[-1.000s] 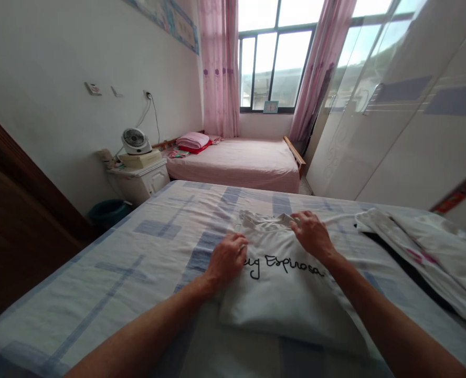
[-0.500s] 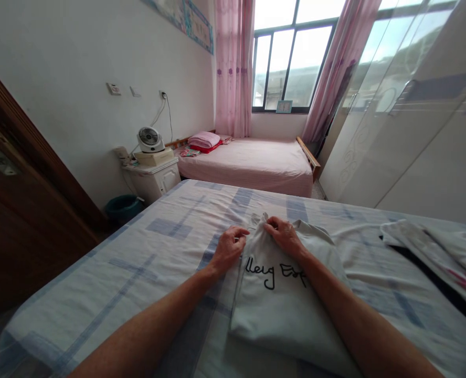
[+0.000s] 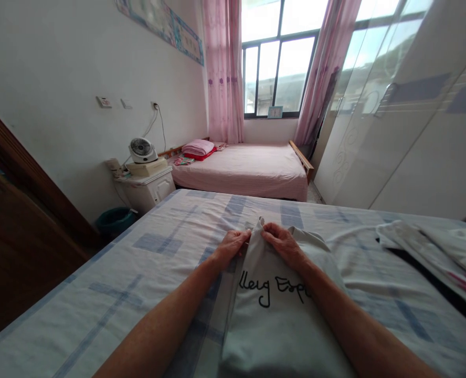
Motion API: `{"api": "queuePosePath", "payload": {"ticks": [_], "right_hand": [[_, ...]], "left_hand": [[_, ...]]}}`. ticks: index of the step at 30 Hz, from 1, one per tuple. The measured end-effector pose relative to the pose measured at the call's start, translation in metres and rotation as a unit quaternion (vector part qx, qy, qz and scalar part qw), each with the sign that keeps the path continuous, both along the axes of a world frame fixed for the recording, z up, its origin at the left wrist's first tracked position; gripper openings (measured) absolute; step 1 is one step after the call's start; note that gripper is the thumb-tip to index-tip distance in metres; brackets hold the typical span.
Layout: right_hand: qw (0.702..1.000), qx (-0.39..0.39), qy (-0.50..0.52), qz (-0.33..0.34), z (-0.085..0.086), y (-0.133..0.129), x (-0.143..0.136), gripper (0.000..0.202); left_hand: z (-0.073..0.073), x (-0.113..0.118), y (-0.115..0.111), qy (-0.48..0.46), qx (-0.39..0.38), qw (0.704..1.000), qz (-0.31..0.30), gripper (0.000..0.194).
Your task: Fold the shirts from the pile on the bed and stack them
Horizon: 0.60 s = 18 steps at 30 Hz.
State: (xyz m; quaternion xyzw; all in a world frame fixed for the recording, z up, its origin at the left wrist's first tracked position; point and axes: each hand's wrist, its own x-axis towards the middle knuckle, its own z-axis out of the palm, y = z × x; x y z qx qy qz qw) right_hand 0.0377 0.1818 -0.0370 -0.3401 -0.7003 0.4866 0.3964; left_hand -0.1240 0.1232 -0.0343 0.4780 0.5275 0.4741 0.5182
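Observation:
A pale grey-green shirt (image 3: 272,331) with black script lettering lies folded on the bed in front of me. My right hand (image 3: 282,242) pinches its far edge, where a bit of cloth stands up in a small peak. On the left side, my left hand (image 3: 233,245) has its fingers closed at the shirt's far left corner, close beside the right fingertips. Cloth shows by its thumb, though the fingertips are partly hidden. The right forearm covers the end of the lettering.
The bed sheet (image 3: 158,242) is white with blue patches. More clothes (image 3: 425,252), white with a black strip, lie at the right. Beyond are a pink-covered bed (image 3: 252,168), a nightstand (image 3: 150,189) with a fan (image 3: 142,150), a bin (image 3: 117,223) and a wardrobe (image 3: 410,142).
My left hand has closed its fingers at the shirt's corner; before, they were looser beside it. The right hand keeps its pinch, and the cloth peak looks more drawn up. The view has shifted slightly.

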Motion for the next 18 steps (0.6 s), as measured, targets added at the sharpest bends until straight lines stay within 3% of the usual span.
{"api": "queuePosePath", "payload": {"ticks": [8, 12, 18], "right_hand": [[1.000, -0.014, 0.013, 0.010, -0.0012, 0.0001, -0.0008, 0.028], [1.000, -0.003, 0.003, 0.014, -0.0020, 0.0006, -0.0013, 0.026], [0.975, 0.134, -0.126, -0.122, -0.0019, 0.0001, -0.0011, 0.018]], "left_hand": [[-0.0013, 0.0027, 0.0014, 0.004, -0.008, 1.000, 0.010, 0.046], [-0.0013, 0.0055, 0.0014, 0.092, 0.014, 0.995, 0.043, 0.035], [-0.0095, 0.0073, 0.0048, 0.222, 0.058, 0.964, 0.131, 0.019]]}}
